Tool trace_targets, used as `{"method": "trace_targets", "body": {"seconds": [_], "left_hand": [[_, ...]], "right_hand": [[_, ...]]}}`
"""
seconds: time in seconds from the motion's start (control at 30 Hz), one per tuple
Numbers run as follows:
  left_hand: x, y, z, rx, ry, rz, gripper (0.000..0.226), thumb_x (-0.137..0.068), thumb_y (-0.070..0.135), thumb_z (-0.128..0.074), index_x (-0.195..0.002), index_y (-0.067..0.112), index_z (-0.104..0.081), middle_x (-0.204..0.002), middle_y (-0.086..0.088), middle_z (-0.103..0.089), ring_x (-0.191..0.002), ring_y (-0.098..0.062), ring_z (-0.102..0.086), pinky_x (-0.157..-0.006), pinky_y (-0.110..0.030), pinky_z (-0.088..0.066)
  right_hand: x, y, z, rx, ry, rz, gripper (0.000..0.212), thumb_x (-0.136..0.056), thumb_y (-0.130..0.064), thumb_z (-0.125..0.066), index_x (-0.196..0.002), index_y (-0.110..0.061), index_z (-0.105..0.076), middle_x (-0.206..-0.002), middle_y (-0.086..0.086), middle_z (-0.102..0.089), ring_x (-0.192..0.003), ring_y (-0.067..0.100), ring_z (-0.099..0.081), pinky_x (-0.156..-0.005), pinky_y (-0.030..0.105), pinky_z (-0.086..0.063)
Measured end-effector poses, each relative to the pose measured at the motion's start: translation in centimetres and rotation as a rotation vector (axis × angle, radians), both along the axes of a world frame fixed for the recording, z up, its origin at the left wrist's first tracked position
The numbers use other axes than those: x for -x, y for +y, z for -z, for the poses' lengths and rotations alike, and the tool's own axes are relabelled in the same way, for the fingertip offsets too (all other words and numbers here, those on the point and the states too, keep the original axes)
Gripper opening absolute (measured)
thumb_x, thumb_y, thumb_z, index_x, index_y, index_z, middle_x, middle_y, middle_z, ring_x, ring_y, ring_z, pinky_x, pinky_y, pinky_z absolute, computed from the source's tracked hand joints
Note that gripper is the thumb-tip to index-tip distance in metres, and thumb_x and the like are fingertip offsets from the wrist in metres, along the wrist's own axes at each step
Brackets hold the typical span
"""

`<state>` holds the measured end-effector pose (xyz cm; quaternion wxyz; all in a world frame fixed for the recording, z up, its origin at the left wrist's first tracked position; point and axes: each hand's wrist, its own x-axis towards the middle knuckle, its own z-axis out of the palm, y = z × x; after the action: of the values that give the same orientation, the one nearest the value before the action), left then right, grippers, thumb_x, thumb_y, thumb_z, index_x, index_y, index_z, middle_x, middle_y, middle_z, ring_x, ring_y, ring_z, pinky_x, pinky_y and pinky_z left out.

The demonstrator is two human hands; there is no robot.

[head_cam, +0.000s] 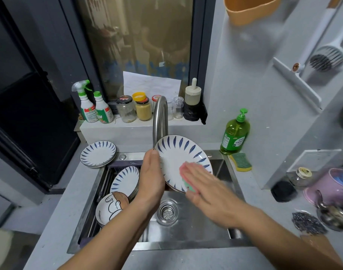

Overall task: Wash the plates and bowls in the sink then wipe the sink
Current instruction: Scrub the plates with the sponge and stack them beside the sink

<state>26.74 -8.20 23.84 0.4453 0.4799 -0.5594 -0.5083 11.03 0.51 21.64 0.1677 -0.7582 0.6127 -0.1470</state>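
White plate (178, 152), blue leaf strokes

Home kitchen, steel sink (196, 233), faucet (160, 115), dish soap (235, 134)

Grey bench (55, 221) with a steel sink (186, 244) sunk into it. Back left corner has a stack of blue-leaf plates (98, 154). Right side: green soap bottle (235, 134) by the wall, yellow-green sponge (242, 162) just beside it, steel wool pad (305, 223) nearer the front.
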Motion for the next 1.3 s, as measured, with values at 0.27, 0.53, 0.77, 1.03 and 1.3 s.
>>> {"method": "trace_targets", "body": {"seconds": [0.27, 0.53, 0.77, 1.03, 1.3], "left_hand": [[0.3, 0.1, -0.5, -0.311, 0.141, 0.075, 0.026, -0.111, 0.020, -0.035, -0.116, 0.006, -0.058, -0.097, -0.009, -0.069, -0.072, -0.005, -0.072, -0.058, -0.023, -0.059], [0.2, -1.2, -1.1, -0.690, 0.083, 0.202, 0.037, -0.105, 0.021, -0.034, -0.115, 0.002, -0.065, -0.089, -0.022, -0.077, -0.072, -0.035, -0.077, -0.065, -0.054, -0.065], [-0.1, -1.7, -1.0, -0.817, 0.089, 0.357, 0.063, -0.104, 0.059, -0.042, -0.131, 0.005, -0.059, -0.097, -0.020, -0.067, -0.065, -0.031, -0.075, -0.054, -0.043, -0.063], [-3.0, -2.2, 3.2, -0.216, -0.193, 0.506, 0.071, -0.062, 0.052, -0.093, -0.118, 0.018, -0.063, -0.114, -0.006, -0.076, -0.106, -0.023, -0.073, -0.098, -0.045, -0.058], [-2.7, -1.6, 3.9, -0.249, 0.116, 0.302, 0.053, -0.059, 0.018, -0.092, -0.103, 0.005, -0.067, -0.095, -0.013, -0.079, -0.085, -0.025, -0.074, -0.070, -0.033, -0.058]], "right_hand": [[-1.0, -0.4, 0.5, 0.246, -0.148, 0.025, 0.059, -0.093, -0.052, -0.056, -0.145, -0.025, -0.054, -0.153, -0.011, -0.049, -0.145, 0.002, -0.037, -0.123, 0.027, -0.027], [-1.6, 0.7, -0.6, 0.211, -0.485, 0.308, 0.035, -0.080, -0.041, -0.077, -0.110, -0.055, -0.064, -0.107, -0.034, -0.069, -0.100, -0.007, -0.066, -0.084, 0.011, -0.051], [-0.6, 0.1, -1.9, 0.258, -0.766, 0.411, 0.049, -0.074, 0.000, -0.085, -0.101, -0.039, -0.072, -0.097, -0.019, -0.076, -0.090, 0.000, -0.070, -0.078, 0.009, -0.050], [1.7, 0.0, -2.8, 0.204, -1.213, 0.553, 0.040, -0.073, -0.002, -0.080, -0.109, -0.016, -0.071, -0.098, 0.000, -0.080, -0.089, 0.013, -0.073, -0.082, 0.027, -0.061], [2.7, -1.5, -1.6, 0.504, -1.056, 0.905, 0.028, -0.095, -0.020, -0.069, -0.122, -0.031, -0.068, -0.115, 0.002, -0.073, -0.104, 0.015, -0.071, -0.100, 0.040, -0.056]]}}
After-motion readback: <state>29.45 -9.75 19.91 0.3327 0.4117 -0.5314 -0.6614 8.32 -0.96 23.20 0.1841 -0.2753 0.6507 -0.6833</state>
